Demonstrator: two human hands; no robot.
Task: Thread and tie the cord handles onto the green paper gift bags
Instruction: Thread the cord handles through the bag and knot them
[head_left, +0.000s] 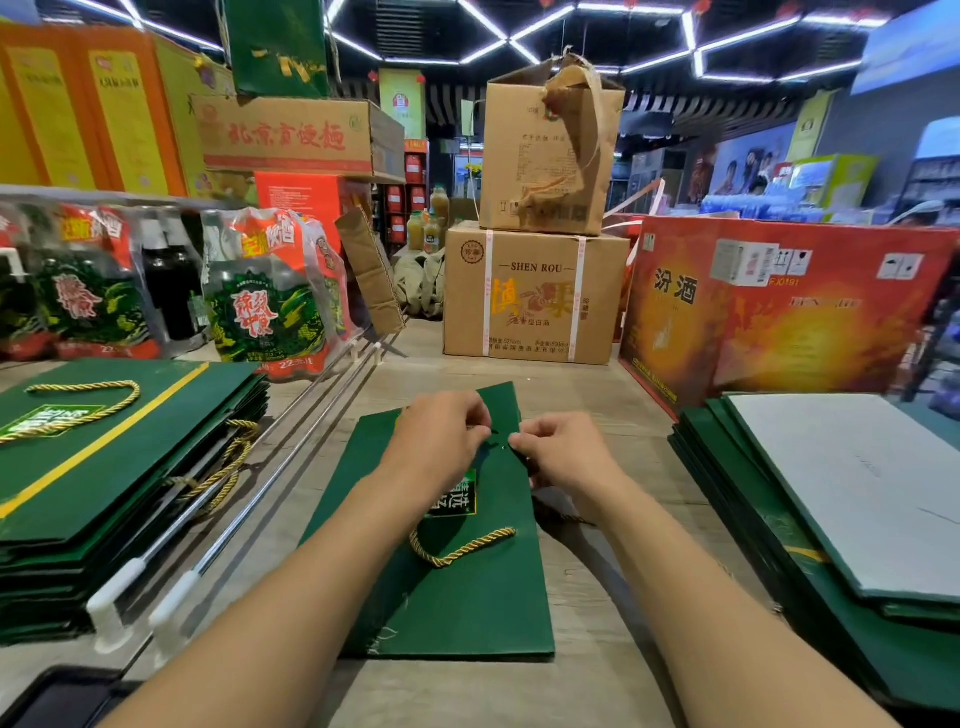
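Head view: left hand (441, 441) pinched narrow, contents unclear; right hand (566, 457) pinched green bag (467, 608) by table (597, 395) near edge, gold cord (457, 553) looped on it.

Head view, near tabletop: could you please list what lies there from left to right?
Left stack of green bags with gold cord handles → two metal rods → single flat green bag → right stack of green bags under a white sheet.

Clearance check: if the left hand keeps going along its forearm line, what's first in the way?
Likely the SHEN ROU carton, past the top edge of the green bag and bare table. The right hand sits beside that line; depth unclear.
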